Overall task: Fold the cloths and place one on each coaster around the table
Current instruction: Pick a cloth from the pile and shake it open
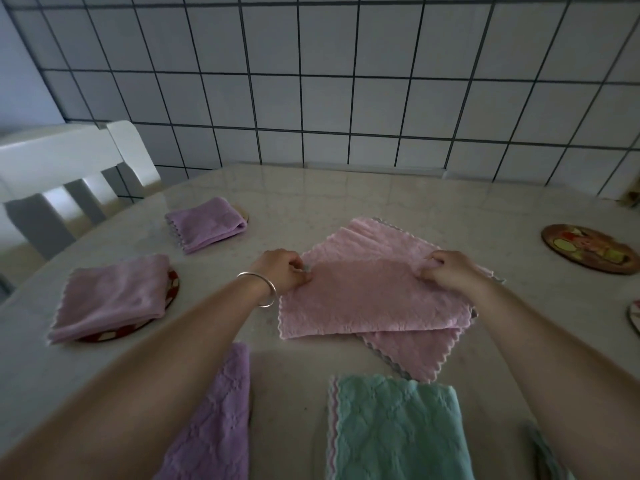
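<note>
A wall (311, 81) of white square tiles with dark lines stands at the far side. A white chair (69, 168) sits at the far left. The light is dim.

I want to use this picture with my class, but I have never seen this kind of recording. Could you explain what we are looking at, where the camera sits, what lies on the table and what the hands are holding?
There is no machine here. A person wears one wide-angle camera on the head, so you look forward and down along both bare arms at a pale, glossy table beside a tiled wall.

The left hand, with a silver bangle on its wrist, and the right hand each pinch an edge of a pink fleecy cloth that is half folded over; more pink cloth lies under it.

At the left, two folded lilac cloths already lie on round coasters. At the right, a round patterned coaster carries no cloth. Nearest the camera lie a lilac quilted cloth and a green quilted cloth. A white chair stands at the far left.
</note>
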